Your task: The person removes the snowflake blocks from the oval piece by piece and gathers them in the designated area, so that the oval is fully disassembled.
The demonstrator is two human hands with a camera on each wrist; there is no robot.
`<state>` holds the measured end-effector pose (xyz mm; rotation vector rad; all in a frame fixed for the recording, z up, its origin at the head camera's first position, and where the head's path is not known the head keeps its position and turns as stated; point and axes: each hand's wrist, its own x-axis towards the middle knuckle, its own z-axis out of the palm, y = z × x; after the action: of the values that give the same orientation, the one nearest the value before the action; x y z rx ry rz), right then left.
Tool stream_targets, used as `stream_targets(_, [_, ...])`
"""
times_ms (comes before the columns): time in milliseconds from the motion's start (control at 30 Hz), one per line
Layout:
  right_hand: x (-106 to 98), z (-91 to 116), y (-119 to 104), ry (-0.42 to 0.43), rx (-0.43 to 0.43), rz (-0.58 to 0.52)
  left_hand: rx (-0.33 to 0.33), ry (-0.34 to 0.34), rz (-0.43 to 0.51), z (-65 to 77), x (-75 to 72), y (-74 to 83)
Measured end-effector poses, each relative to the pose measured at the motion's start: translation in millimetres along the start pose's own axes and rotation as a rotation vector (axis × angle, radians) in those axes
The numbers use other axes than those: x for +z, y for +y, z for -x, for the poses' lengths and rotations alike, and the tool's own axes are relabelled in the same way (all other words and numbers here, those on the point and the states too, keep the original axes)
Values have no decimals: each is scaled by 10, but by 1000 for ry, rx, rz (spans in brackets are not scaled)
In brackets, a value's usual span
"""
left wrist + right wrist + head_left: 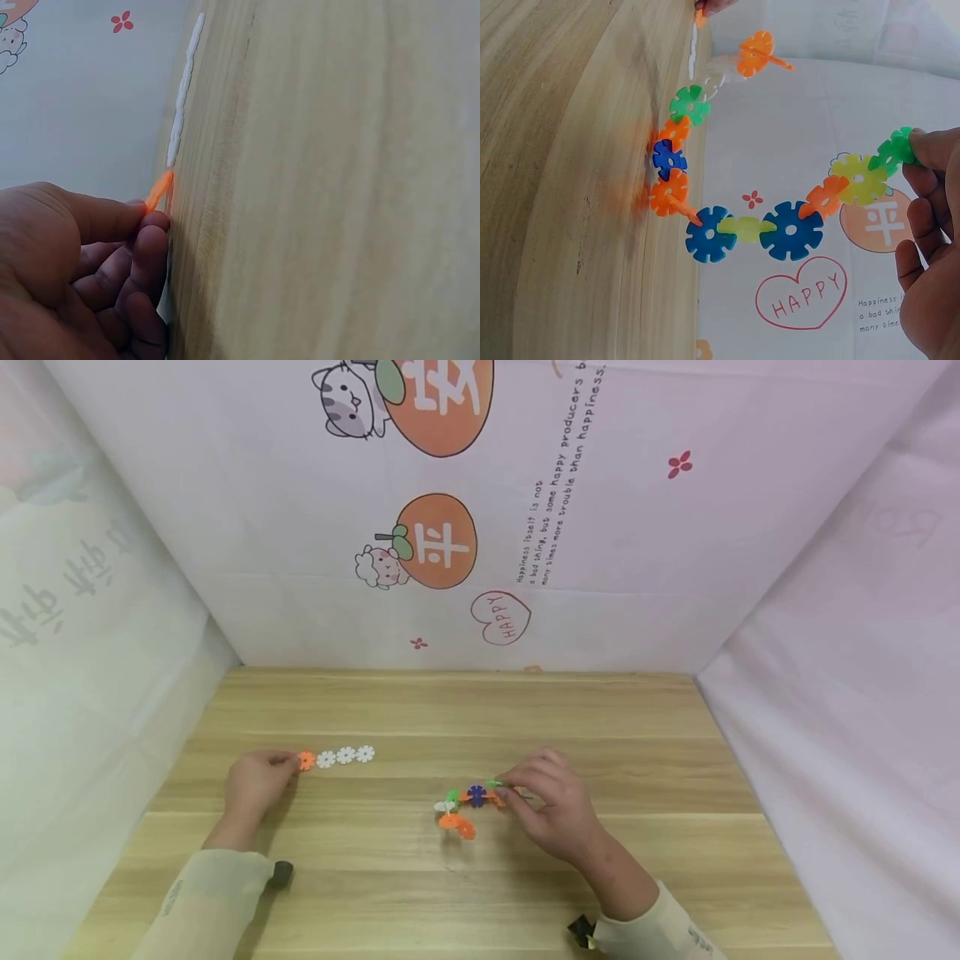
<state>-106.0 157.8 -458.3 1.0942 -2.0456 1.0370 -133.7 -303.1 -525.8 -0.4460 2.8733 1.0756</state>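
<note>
Wood tabletop (pixel 390 893): right hand (pixel 551 795) pinches a multicoloured notched-disc chain (pixel 778 238), left hand (pixel 255 783) an orange disc (pixel 160 190).

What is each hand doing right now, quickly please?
Left hand: pinching an orange disc.
Right hand: pinching the green end disc of a multicoloured chain.

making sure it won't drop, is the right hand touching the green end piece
Touching: the right wrist view shows the right hand pinching the green end piece by its edge.
</note>
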Motion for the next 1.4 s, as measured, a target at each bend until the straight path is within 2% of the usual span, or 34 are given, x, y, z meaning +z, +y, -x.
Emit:
stream_targets(400, [10, 1, -5, 9, -2, -6, -13, 6, -2, -41, 2, -33])
stream_targets(1067, [9, -5, 0, 9, 0, -2, -20, 13, 41, 6, 2, -30])
stream_targets(1267, [6, -3, -5, 4, -1, 12, -9, 75, 79, 48, 50, -2])
stream_targets(1400, [7, 0, -5, 4, -9, 16, 21, 124, 107, 88, 100, 91])
